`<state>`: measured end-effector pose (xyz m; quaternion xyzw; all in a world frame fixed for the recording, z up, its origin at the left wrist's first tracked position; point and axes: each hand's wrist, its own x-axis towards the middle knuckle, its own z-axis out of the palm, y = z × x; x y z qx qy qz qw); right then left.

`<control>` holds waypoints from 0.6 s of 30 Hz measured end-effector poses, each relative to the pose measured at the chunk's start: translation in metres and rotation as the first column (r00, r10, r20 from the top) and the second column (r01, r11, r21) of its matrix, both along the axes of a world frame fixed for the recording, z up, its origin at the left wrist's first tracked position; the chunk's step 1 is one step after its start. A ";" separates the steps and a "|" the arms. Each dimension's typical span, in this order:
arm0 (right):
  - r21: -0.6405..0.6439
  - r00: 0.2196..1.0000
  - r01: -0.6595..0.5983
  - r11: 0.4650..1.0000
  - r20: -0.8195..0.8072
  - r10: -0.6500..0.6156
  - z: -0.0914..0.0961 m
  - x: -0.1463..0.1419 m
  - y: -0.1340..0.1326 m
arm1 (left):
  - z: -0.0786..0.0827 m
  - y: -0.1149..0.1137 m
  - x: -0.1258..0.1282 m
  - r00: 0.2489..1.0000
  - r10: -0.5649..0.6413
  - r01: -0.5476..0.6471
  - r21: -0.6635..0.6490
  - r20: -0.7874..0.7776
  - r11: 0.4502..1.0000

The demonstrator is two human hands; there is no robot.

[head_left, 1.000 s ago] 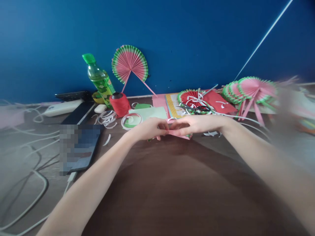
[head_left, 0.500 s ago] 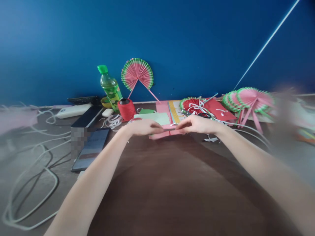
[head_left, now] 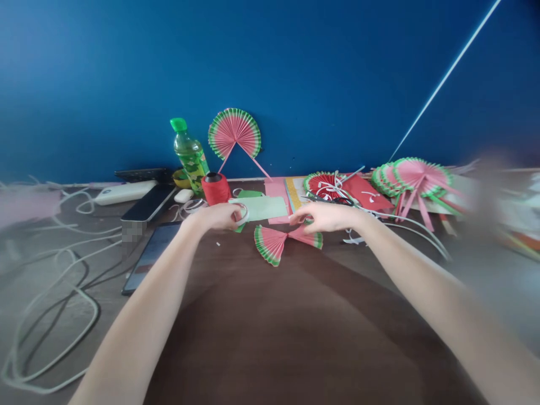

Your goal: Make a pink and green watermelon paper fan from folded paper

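Note:
My left hand point(head_left: 220, 216) pinches a small roll of tape point(head_left: 243, 215) by its rim, beside the pale green paper. On the table between my hands lies a pleated paper fan point(head_left: 270, 244), pink with a green and white edge, spread like a bow tie from its pinched middle. Just over its right wing hovers my right hand point(head_left: 327, 216), fingers apart and gripping nothing; whether the thumb touches the pleats I cannot tell. Behind the fan lie a pale green paper point(head_left: 264, 208), pink paper point(head_left: 276, 191) and scissors point(head_left: 329, 199).
A finished pink fan point(head_left: 235, 132) leans on the blue wall. At left are a green-capped bottle point(head_left: 189, 154), a red thread spool point(head_left: 215, 189), a tablet point(head_left: 154, 253) and loose cables point(head_left: 99, 309). More fans point(head_left: 415, 174) and red paper point(head_left: 371, 194) are at right.
The narrow folded pink paper both hands held now lies fanned out on the table. My left hand has moved left and taken a tape roll; my right hand has loosened its pinch.

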<state>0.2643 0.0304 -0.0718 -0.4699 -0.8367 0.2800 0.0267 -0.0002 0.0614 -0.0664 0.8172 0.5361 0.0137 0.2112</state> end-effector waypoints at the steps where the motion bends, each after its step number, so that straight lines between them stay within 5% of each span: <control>1: 0.017 0.999 0.037 0.999 -0.033 -0.037 0.006 -0.002 -0.002 | 0.004 0.000 -0.001 1.000 -0.017 0.016 -0.036 -0.021 0.999; 5: 0.148 0.951 0.196 0.969 -0.271 -0.151 0.023 -0.012 -0.007 | 0.023 0.000 -0.007 0.979 -0.051 0.063 -0.055 0.196 0.996; 10: 0.253 0.819 0.299 0.920 -0.563 -0.112 0.024 -0.030 -0.005 | 0.028 -0.004 -0.008 0.838 -0.038 0.125 -0.123 0.545 0.985; 14: 0.197 0.698 0.404 0.894 -0.697 -0.162 0.018 -0.042 -0.003 | 0.024 -0.005 -0.004 0.790 -0.079 0.144 -0.058 0.608 0.988; 18: 0.159 0.661 0.429 0.889 -0.726 -0.190 0.012 -0.046 0.000 | 0.023 -0.006 0.002 0.797 -0.133 0.169 -0.006 0.589 0.986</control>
